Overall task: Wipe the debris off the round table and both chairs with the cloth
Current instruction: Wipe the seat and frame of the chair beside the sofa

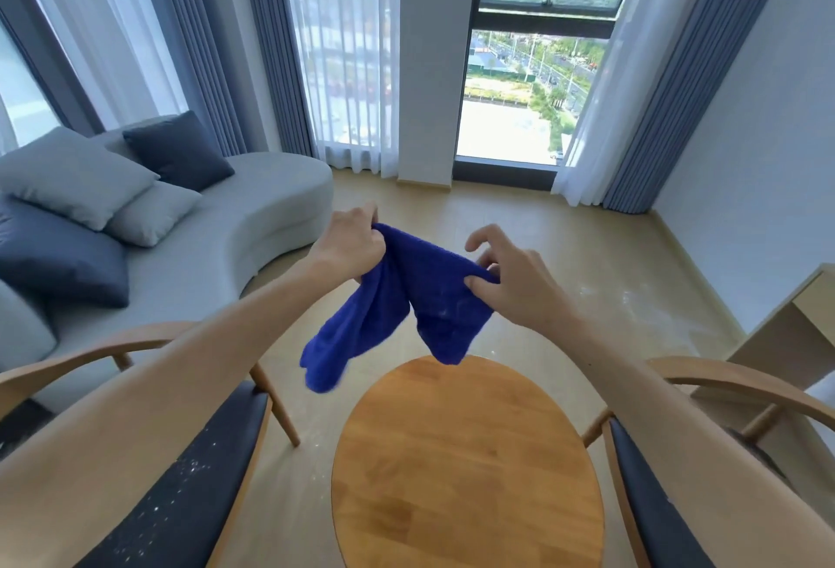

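A blue cloth [397,310] hangs in the air above the far edge of the round wooden table [465,468]. My left hand [350,244] grips its left top corner. My right hand [510,278] pinches the right top edge between thumb and fingers, the index finger lifted. The cloth sags in two folds between my hands. The left chair [199,468] has a dark seat sprinkled with white specks. The right chair [641,490] stands at the table's other side, and my right forearm hides most of its seat.
A curved grey sofa [253,224] with several cushions fills the left. White dust lies on the wooden floor [623,296] at the right. A light wood shelf unit [786,337] stands by the right wall. Curtains and tall windows are behind.
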A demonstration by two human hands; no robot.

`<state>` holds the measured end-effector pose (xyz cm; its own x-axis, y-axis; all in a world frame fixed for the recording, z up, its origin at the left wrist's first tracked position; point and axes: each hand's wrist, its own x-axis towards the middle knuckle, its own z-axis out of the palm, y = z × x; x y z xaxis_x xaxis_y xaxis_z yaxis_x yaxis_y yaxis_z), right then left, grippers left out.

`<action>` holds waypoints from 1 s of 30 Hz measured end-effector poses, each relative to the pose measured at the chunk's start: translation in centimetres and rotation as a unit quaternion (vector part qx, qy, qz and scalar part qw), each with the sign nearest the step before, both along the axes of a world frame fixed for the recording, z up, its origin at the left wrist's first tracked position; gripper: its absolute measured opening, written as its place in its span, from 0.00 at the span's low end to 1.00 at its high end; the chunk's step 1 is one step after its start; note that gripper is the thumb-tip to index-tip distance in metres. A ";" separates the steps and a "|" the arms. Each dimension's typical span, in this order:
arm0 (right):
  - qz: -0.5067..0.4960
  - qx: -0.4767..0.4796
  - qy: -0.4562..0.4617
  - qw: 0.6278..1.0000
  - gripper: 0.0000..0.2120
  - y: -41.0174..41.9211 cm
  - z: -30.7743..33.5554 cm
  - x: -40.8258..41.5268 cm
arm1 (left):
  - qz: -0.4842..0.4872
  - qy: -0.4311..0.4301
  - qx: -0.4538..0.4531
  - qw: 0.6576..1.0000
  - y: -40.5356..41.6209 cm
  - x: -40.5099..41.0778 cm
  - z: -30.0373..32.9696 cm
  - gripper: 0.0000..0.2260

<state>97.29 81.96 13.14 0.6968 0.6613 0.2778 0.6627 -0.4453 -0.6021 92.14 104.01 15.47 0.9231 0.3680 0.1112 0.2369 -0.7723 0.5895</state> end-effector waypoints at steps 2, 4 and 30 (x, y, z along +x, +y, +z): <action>0.020 0.005 -0.032 0.999 0.12 0.5 -0.9 -0.3 | 0.025 -0.009 -0.078 0.997 -0.2 0.0 0.4 0.11; 0.044 -0.004 -0.077 0.996 0.09 0.9 -1.9 -0.4 | 0.048 -0.023 -0.144 0.988 -0.6 0.1 0.8 0.13; -0.052 -0.067 -0.196 0.977 0.05 4.0 -5.1 -2.3 | 0.132 -0.087 -0.306 0.939 0.0 1.4 2.5 0.08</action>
<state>94.99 85.97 8.00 0.6202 0.6408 0.4524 0.7771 -0.5807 -0.2428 93.51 103.98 17.96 0.7786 0.6251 -0.0548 0.2315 -0.2049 0.9510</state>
